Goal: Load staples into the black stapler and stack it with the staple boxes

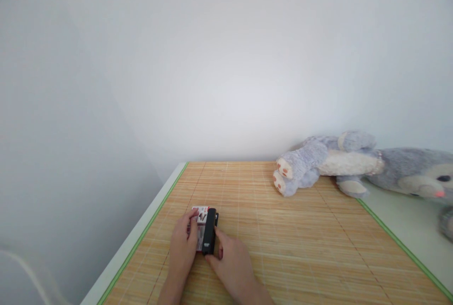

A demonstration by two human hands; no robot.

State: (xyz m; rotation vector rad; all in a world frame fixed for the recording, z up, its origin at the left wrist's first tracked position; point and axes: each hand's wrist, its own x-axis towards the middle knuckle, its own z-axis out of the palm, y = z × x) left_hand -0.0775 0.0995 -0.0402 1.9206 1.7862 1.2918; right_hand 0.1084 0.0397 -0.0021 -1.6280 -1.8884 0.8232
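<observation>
Fingers (pixel 193 232) at printed box (pixel 202 211) and black stapler (pixel 210 232); box contents hidden

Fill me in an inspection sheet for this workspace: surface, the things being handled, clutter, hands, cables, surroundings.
Surface: slatted mat with green edging, on a white top.
Things in hand: black stapler-like object, lying lengthwise beside white-and-red printed packaging; the lettering is too small to read.
Clutter: grey plush toy lying along the back, feet over the mat, head toward the right edge.
Left hand: fingers on the packaging.
Right hand: thumb and finger at the black object; grip firmness unclear.
Cables: one blurred pale curved strip at lower left, possibly a cable.
Surroundings: plain pale wall; other people, nothing seen.
</observation>
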